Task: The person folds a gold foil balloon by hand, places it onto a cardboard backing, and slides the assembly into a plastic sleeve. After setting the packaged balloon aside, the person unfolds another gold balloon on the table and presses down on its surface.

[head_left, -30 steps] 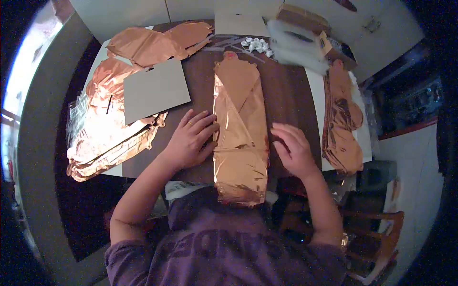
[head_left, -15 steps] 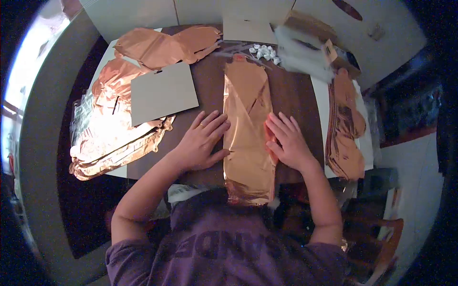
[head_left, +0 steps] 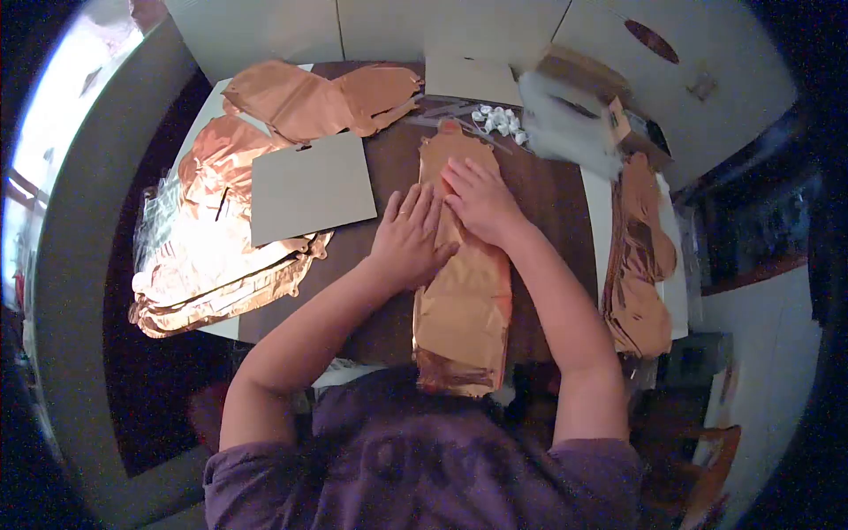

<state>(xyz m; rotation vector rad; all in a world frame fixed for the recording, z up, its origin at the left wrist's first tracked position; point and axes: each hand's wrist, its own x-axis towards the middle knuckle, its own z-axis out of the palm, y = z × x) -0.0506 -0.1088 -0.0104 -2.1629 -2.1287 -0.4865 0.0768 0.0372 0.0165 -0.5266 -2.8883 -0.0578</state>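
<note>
A long folded piece of shiny copper-coloured foil, which looks like a flat foil balloon (head_left: 461, 309), lies lengthwise in front of me, its lower end hanging past the table edge. My left hand (head_left: 411, 234) rests flat on its left side, fingers stretched out and pointing away from me. Higher up, my right hand (head_left: 481, 201) lies flat across the upper part, fingers extended toward the far left. The two hands are close together, and neither grips anything. Part of the foil is hidden beneath them.
Left of the foil, a grey-beige board (head_left: 314, 190) lies over a heap of copper foil pieces (head_left: 212, 256). More foil (head_left: 322, 97) lies at the back. Small white items (head_left: 500, 121), a clear plastic bag (head_left: 565, 124) and an open box (head_left: 638, 132) stand behind. Folded foil (head_left: 640, 265) lies right.
My right hand has moved from the foil's right edge up and left onto its upper part. My left hand has slid slightly right, onto the foil. The view has shifted a little.
</note>
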